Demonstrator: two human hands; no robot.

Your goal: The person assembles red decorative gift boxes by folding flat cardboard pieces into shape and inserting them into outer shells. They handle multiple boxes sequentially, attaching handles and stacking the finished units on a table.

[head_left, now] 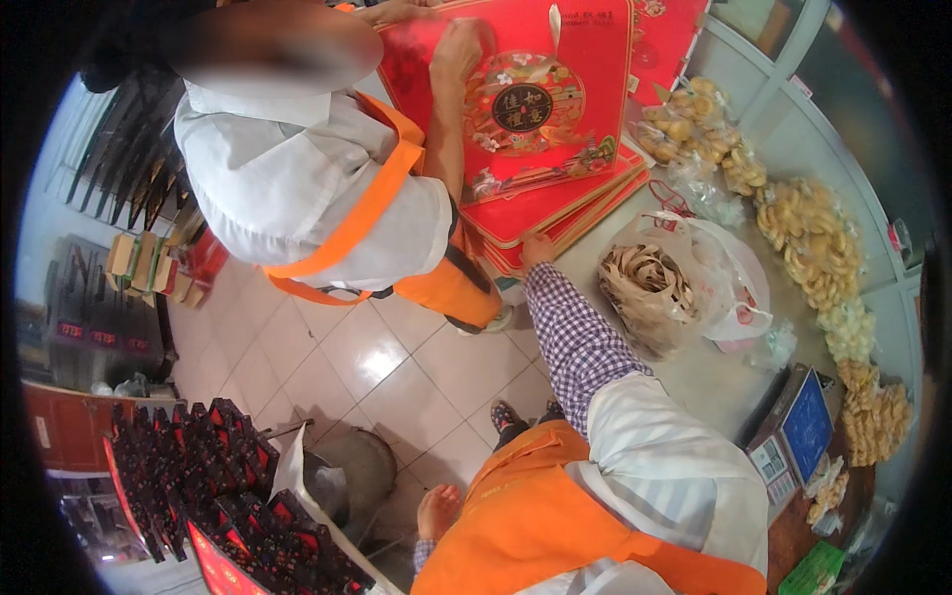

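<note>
Mostly, clutter crowds the right side of the worktop (729, 389): just right of the checked sleeve (580, 332) sits a clear bag of crumpled brown paper (645, 283), with a white plastic bag (732, 273) against it. Clear packs of yellowish pieces (811, 238) line the wall, and a blue-topped device (805, 426) with a small key panel stands nearer the wearer. A co-worker (317, 178) in white and orange stands close at the left of the red stack (555, 210), one arm across the large red panel (535, 94) tilted up on it. Dark patterned boxes (218, 476) and a round bin (347, 466) take up the floor at lower left. Light characters fill the panel's dark round emblem (523, 106), and small dark print marks its upper right corner. The right hand (538, 250) touches the near corner of that stack, on the worktop; I cannot tell whether it grips. The left hand (438, 513) hangs with nothing in it, fingers loosely curled.
</note>
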